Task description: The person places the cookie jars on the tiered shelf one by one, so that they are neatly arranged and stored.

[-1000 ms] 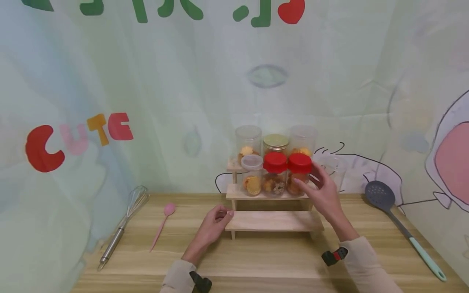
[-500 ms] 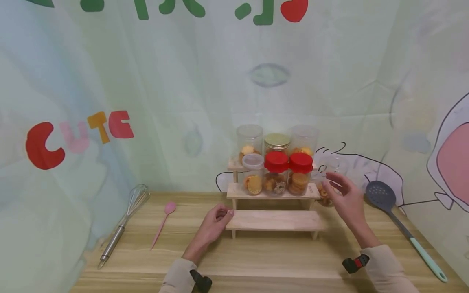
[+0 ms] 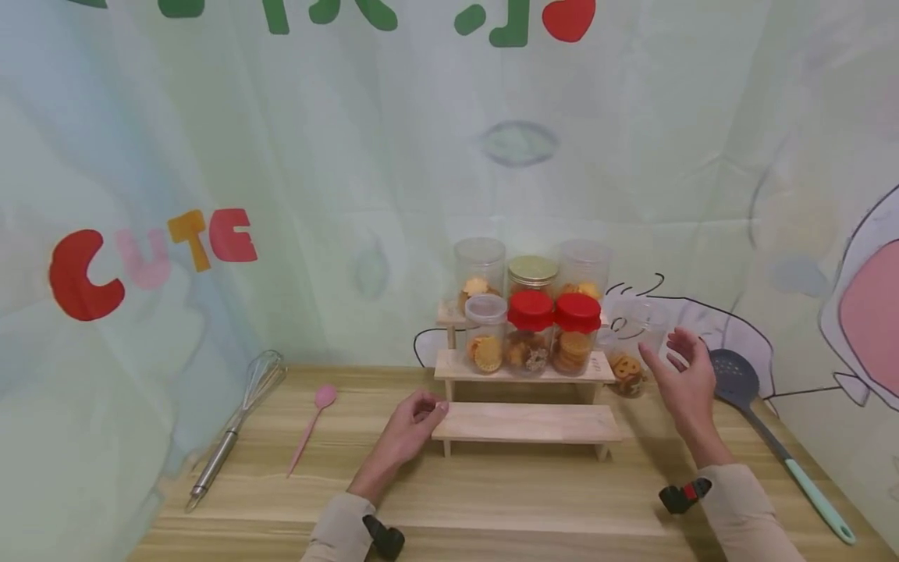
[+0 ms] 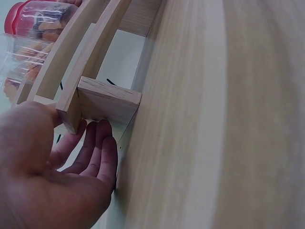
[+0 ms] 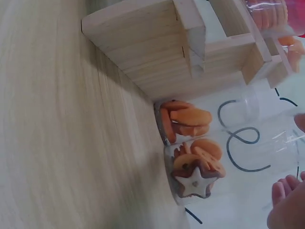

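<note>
My left hand (image 3: pixel 407 425) holds the left end of a three-step wooden stand (image 3: pixel 523 421), thumb on the lowest board. In the left wrist view, its fingers (image 4: pixel 102 152) curl beside the stand's leg (image 4: pixel 109 100). Reaching beside the stand, my right hand (image 3: pixel 684 382) has its thumb and fingers spread near a clear jar of cookies (image 3: pixel 627 373) on the table. The right wrist view shows two such jars side by side, one with a star-shaped cookie (image 5: pixel 198 182); thumb and fingers lie at either side of a jar's upper end. Whether they touch it I cannot tell.
Red-lidded jars (image 3: pixel 572 343) and a clear-lidded jar (image 3: pixel 485 336) fill the middle step. Behind them stand a gold-lidded jar (image 3: pixel 531 269) and two clear jars. A whisk (image 3: pixel 235 429) and pink spoon (image 3: pixel 312 425) lie left, a slotted skimmer (image 3: pixel 772 441) right.
My right hand has left the right red-lidded jar on the middle step and moved right, to the clear jar on the table. The left hand stays at the stand.
</note>
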`<state>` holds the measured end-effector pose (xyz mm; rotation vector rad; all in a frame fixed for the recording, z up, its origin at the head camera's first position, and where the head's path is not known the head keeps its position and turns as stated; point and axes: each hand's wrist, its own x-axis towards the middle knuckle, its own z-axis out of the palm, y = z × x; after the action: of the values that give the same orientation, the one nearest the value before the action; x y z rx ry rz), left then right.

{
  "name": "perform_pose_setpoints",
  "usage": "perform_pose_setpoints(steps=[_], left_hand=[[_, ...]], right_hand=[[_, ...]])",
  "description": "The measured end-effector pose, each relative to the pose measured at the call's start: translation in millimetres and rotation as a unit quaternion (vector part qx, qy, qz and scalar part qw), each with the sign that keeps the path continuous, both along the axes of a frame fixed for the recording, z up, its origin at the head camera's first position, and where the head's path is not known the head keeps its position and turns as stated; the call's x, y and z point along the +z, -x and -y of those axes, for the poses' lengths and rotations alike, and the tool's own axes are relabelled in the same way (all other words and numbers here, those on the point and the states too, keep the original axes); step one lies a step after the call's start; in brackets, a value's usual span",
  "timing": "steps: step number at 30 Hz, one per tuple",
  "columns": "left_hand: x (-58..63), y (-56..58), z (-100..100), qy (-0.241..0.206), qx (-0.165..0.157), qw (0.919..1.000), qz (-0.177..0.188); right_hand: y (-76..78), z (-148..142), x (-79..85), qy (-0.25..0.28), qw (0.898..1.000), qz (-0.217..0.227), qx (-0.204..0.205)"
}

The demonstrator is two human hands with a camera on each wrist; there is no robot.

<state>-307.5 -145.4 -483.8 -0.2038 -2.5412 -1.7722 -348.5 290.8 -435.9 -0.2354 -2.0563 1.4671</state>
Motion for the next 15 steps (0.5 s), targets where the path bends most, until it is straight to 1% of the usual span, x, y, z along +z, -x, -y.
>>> perform_pose_setpoints(steps=[3,9,13,15], left_hand=[[0.7,0.5,0.7,0.0,-0.003,1.0,0.004],[1.0,3.1,2.0,0.0,-0.001,1.0,-0.003],[-1.2,4.4,1.9,0.003,-0.006,1.0,-0.004],[-1.9,4.7,1.7,0.005,-0.007,1.0,-0.004]], right_hand=[[2.7,0.3,-2.2,-0.004,0.999,0.03,0.028],[8.8,-3.1,-10.3,-0.034,0.996,0.051,0.069],[12.9,-9.6,-20.1,-0.06,0.991,0.076,0.088],[14.6,-12.0,-24.6,-0.068,0.991,0.082,0.086]])
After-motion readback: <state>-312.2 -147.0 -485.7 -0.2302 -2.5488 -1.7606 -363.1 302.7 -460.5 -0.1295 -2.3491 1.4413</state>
